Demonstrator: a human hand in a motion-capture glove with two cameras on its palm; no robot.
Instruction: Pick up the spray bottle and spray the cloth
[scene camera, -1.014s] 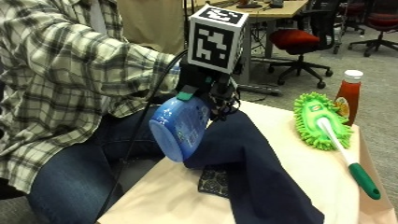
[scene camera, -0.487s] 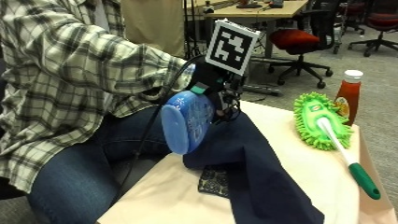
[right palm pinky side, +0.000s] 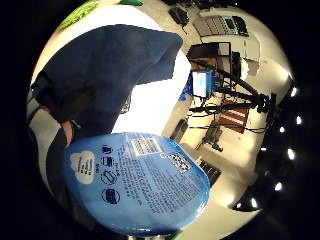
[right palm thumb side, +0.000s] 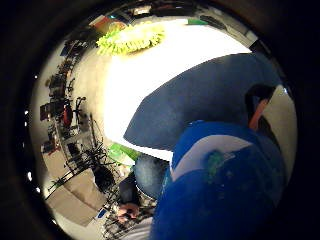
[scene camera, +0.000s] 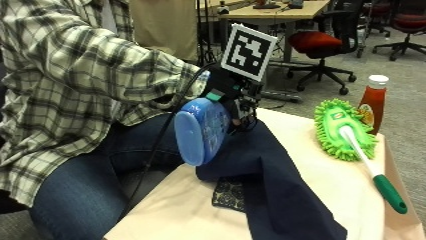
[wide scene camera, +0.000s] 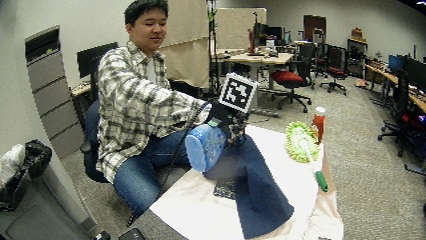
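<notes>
The black-gloved right hand (scene camera: 234, 96) grips the blue plastic spray bottle (scene camera: 202, 131) by its neck above the dark blue cloth (scene camera: 279, 185) on the worktop (scene camera: 333, 185) — best to aim the nozzle down at the cloth before squeezing the trigger.

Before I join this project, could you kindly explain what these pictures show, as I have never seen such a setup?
No robot here: a seated person works with a gloved right hand. Two pictures come from cameras beside the table; the two round ones come from cameras on that hand's palm. The hand holds a blue spray bottle lifted above a dark blue cloth that lies on the table. Also there: a green duster with its handle, a red sauce bottle behind it, and a small dark patterned item partly under the cloth.
</notes>
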